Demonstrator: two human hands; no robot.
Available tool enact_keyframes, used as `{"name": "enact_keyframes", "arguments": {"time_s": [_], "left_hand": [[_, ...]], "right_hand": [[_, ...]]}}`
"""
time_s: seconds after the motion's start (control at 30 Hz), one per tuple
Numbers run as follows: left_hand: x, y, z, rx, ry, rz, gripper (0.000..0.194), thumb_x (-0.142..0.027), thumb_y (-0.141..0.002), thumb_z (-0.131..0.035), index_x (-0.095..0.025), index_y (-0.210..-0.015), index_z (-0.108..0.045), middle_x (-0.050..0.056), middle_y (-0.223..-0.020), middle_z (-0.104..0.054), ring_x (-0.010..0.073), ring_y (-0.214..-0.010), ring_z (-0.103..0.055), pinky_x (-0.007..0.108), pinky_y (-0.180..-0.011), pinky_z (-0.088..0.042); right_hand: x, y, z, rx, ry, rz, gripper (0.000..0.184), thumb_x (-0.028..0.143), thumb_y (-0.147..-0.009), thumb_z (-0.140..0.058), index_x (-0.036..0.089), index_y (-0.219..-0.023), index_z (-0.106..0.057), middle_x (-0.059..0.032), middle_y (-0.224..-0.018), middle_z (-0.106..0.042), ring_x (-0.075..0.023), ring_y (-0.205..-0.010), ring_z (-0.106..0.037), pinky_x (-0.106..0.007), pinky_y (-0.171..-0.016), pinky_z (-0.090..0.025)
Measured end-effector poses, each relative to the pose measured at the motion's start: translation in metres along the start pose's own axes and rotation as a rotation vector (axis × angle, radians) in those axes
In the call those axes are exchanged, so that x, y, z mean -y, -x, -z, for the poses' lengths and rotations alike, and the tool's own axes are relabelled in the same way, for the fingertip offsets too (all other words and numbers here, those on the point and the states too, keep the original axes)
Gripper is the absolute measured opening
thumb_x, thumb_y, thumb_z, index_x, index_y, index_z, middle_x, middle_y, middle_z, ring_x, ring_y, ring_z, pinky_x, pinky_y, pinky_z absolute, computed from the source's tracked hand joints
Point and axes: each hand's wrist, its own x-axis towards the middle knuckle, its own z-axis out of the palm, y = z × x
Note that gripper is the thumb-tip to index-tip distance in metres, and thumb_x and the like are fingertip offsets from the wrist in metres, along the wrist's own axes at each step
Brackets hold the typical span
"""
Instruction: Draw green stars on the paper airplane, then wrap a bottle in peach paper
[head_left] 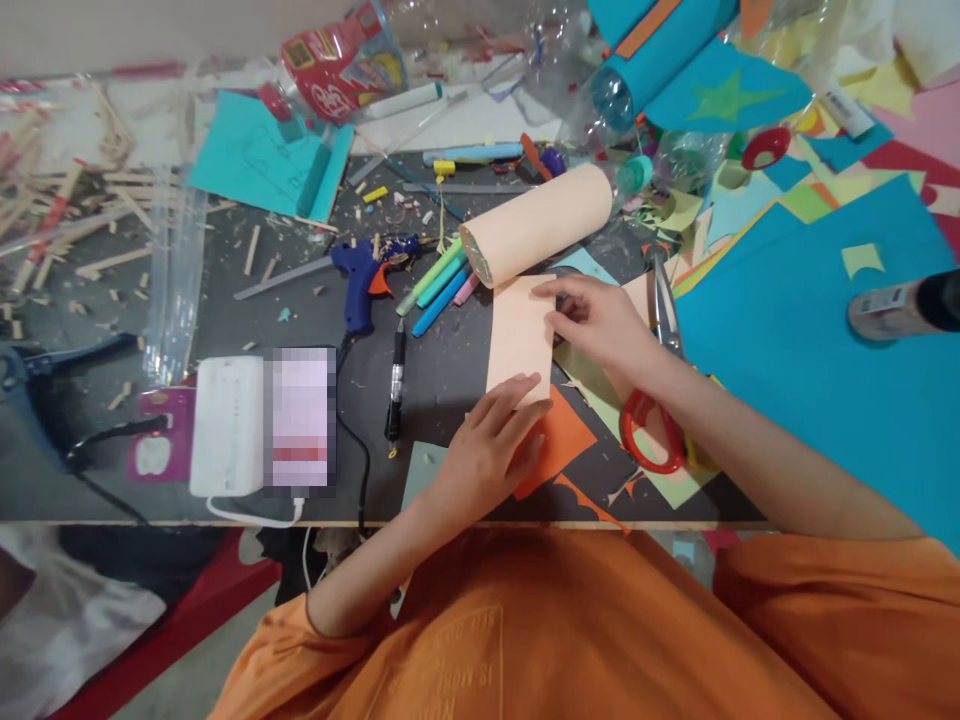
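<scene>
A peach paper strip (pixel 521 335) lies on the dark table before me. My left hand (pixel 487 440) rests on its lower end, fingers stretched out. At the strip's upper right edge is my right hand (pixel 600 320), its thumb and forefinger apart and touching the paper. Just beyond the strip lies a bottle wrapped in peach paper (pixel 544 222), its green cap to the right. Red-handled scissors (pixel 651 432) lie beneath my right forearm. An orange paper piece (pixel 559 440) sits partly under my left hand.
Left of the strip are several markers (pixel 442 285), a black pen (pixel 396 380) and a blue glue gun (pixel 364 275). A phone (pixel 300 415) and white power bank (pixel 227 425) lie farther left. Blue paper (pixel 787 300) spreads at right, under a small bottle (pixel 892 308).
</scene>
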Motion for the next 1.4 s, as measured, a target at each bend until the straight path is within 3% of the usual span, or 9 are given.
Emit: {"name": "enact_keyframes", "arguments": {"time_s": [0.2, 0.43, 0.6, 0.8, 0.9, 1.07, 1.23, 1.33, 1.4], "left_hand": [[0.000, 0.003, 0.000, 0.064, 0.007, -0.022, 0.036, -0.013, -0.097, -0.048, -0.015, -0.133, -0.050, 0.018, -0.139, -0.061, 0.0271, -0.137, -0.055, 0.046, -0.109, -0.053], [0.004, 0.010, -0.009, 0.229, -0.172, -0.044, 0.047, -0.021, -0.101, -0.046, -0.011, -0.146, -0.044, 0.019, -0.154, -0.050, 0.0287, -0.148, -0.042, 0.046, -0.118, -0.042], [0.002, 0.016, -0.017, 0.310, -0.270, -0.112, 0.055, -0.040, -0.103, -0.042, -0.016, -0.152, -0.042, 0.012, -0.156, -0.050, 0.0242, -0.150, -0.039, 0.041, -0.124, -0.031], [-0.003, 0.022, -0.020, 0.297, -0.317, -0.138, 0.058, -0.048, -0.103, -0.036, -0.013, -0.149, -0.047, 0.013, -0.153, -0.054, 0.0228, -0.147, -0.044, 0.038, -0.123, -0.032], [-0.002, 0.024, -0.021, 0.308, -0.308, -0.138, 0.060, -0.050, -0.103, -0.036, -0.013, -0.150, -0.045, 0.013, -0.154, -0.052, 0.0228, -0.147, -0.043, 0.038, -0.123, -0.031], [-0.001, 0.024, -0.022, 0.273, -0.319, -0.157, 0.060, -0.050, -0.104, -0.031, -0.012, -0.148, -0.047, 0.013, -0.149, -0.057, 0.0230, -0.145, -0.046, 0.038, -0.123, -0.029], [0.000, 0.029, -0.025, 0.315, -0.208, -0.096, 0.052, -0.049, -0.103, -0.037, -0.015, -0.139, -0.057, 0.012, -0.127, -0.072, 0.0243, -0.127, -0.062, 0.038, -0.114, -0.039], [0.002, 0.031, -0.027, 0.333, -0.182, -0.055, 0.052, -0.047, -0.103, -0.038, -0.016, -0.140, -0.057, 0.014, -0.127, -0.071, 0.0271, -0.121, -0.065, 0.039, -0.107, -0.046], [0.003, 0.032, -0.028, 0.318, -0.132, -0.038, 0.053, -0.047, -0.103, -0.039, -0.016, -0.144, -0.053, 0.015, -0.132, -0.069, 0.0297, -0.121, -0.065, 0.042, -0.107, -0.046]], "right_hand": [[0.003, 0.018, 0.008, 0.072, -0.131, -0.120, 0.028, 0.013, -0.078, -0.056, 0.015, -0.100, -0.073, -0.0022, -0.076, -0.066, -0.0131, -0.064, -0.056, -0.028, -0.067, -0.049], [-0.002, 0.028, 0.001, 0.104, -0.060, -0.029, 0.028, 0.016, -0.083, -0.053, 0.017, -0.102, -0.074, -0.0061, -0.090, -0.072, -0.0160, -0.070, -0.061, -0.032, -0.073, -0.052], [-0.004, 0.030, -0.003, 0.086, 0.007, 0.019, 0.029, 0.016, -0.084, -0.054, 0.018, -0.105, -0.074, -0.0070, -0.093, -0.073, -0.0175, -0.073, -0.062, -0.033, -0.074, -0.053], [-0.007, 0.031, -0.003, 0.089, 0.040, 0.057, 0.027, 0.016, -0.087, -0.053, 0.020, -0.106, -0.072, -0.0072, -0.100, -0.072, -0.0176, -0.075, -0.063, -0.032, -0.073, -0.052], [-0.008, 0.028, -0.001, 0.076, 0.129, 0.139, 0.025, 0.014, -0.089, -0.051, 0.020, -0.103, -0.071, -0.0080, -0.098, -0.071, -0.0199, -0.079, -0.064, -0.034, -0.075, -0.052], [0.003, 0.021, -0.010, -0.068, 0.500, 0.449, 0.031, 0.016, -0.099, -0.038, 0.016, -0.098, -0.069, -0.0154, -0.103, -0.069, -0.0262, -0.093, -0.062, -0.040, -0.082, -0.049], [0.043, 0.015, -0.052, 0.309, 0.696, 0.806, 0.029, 0.008, -0.099, -0.039, 0.014, -0.105, -0.067, -0.0099, -0.096, -0.070, -0.0212, -0.084, -0.061, -0.033, -0.072, -0.047], [0.066, 0.009, -0.083, 0.421, 0.737, 0.872, 0.044, -0.002, -0.096, -0.034, 0.013, -0.130, -0.058, -0.0128, -0.132, -0.065, -0.0184, -0.088, -0.064, -0.031, -0.068, -0.050], [0.077, 0.003, -0.099, 0.494, 0.760, 0.889, 0.046, -0.006, -0.094, -0.034, 0.013, -0.126, -0.060, -0.0145, -0.140, -0.061, -0.0183, -0.089, -0.066, -0.032, -0.064, -0.051]]}}
